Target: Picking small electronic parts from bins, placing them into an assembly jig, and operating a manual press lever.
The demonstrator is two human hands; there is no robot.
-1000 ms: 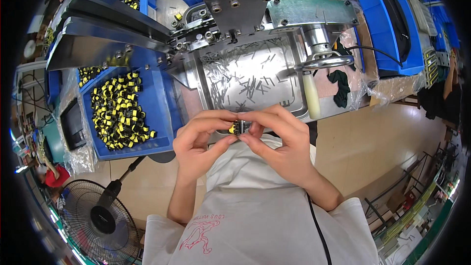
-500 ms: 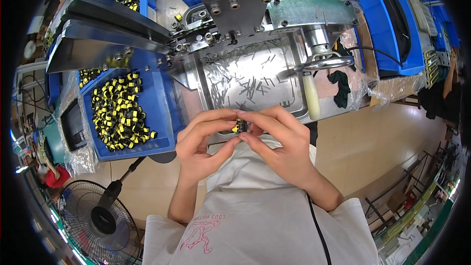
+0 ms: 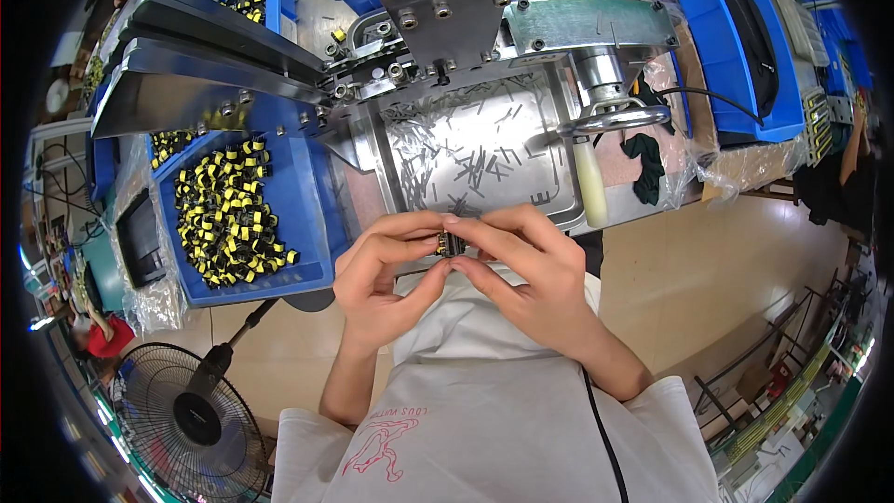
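Observation:
A small black-and-yellow transformer [image 3: 451, 244] is held between both hands, over the near edge of the metal tray. My left hand [image 3: 386, 270] pinches it from the left with thumb and fingertips. From the right, my right hand [image 3: 531, 265] grips it the same way, its index finger along the top. The fingers cover part of it. Just beyond my hands lies the steel tray [image 3: 564, 191] with many thin grey metal strips [image 3: 475, 168] scattered in it. To the left, a blue bin [image 3: 312, 224] holds a heap of similar yellow-and-black transformers [image 3: 223, 214].
A metal machine [image 3: 438, 28] with long guide plates [image 3: 205, 74] stands over the tray. Beside it are a handwheel [image 3: 619, 118] and a pale handle [image 3: 590, 184]. A black fan [image 3: 197, 417] is at the lower left. A blue crate [image 3: 736, 47] sits at far right.
The transformer has turned a little between my fingers, showing more black and less yellow. Both hands have shifted slightly left; the grip stays on.

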